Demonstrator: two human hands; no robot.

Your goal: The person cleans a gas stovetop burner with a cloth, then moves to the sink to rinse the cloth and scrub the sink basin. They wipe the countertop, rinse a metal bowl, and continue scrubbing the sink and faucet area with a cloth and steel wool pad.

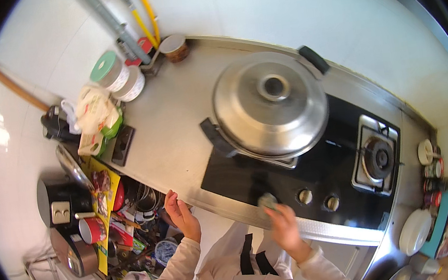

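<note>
My right hand (285, 226) grips a small greyish-green scouring pad or cloth (267, 201), blurred, at the front edge of the black glass gas cooktop (238, 188). To the right of it are two control knobs, the nearer knob (305, 196) and the farther knob (332, 203). Holding nothing, my left hand (184, 217) hovers by the front edge of the steel counter (166, 146), palm turned up and fingers loosely bent. A large lidded steel pot (272, 126) with black side handles covers the cooktop's left burner.
The right burner (377, 159) has no pot on it. Plastic food containers (110, 70), bags (98, 108) and a dark phone-like slab (123, 145) sit at the counter's left. Shelves of cookware (93, 229) stand at left; a white dish (415, 232) and jars (432, 170) at right.
</note>
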